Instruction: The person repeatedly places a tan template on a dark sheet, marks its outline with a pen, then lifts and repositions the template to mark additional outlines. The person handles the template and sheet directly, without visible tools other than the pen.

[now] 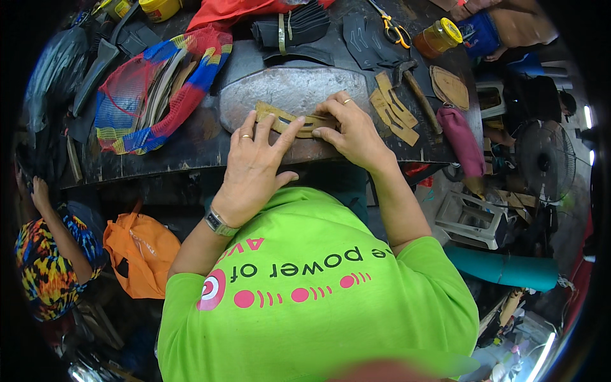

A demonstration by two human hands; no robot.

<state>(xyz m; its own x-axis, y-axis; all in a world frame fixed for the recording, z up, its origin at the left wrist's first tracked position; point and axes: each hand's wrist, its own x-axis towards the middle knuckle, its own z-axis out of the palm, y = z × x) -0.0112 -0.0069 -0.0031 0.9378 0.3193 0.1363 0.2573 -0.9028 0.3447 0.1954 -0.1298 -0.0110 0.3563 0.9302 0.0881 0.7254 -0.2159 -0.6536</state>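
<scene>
A curved tan strap piece with slots cut in it (280,116) lies along the near edge of a grey, worn slab (305,83) on the dark table. My left hand (251,165) rests its spread fingertips on the left and middle part of the piece, thumb held apart. At the other end, my right hand (356,132) pinches the piece between thumb and fingers, which partly cover that end. Several similar tan cut pieces (393,113) lie just right of the slab, beside a hammer (421,95) with a wooden handle.
Left of the slab sits a colourful mesh bag (216,57) holding flat strips. Beyond it lie a bundle of black pieces (305,25), black slotted pieces (364,41), scissors (396,32) and a yellow-lidded jar (438,38). Another person's arm (60,223) shows at far left.
</scene>
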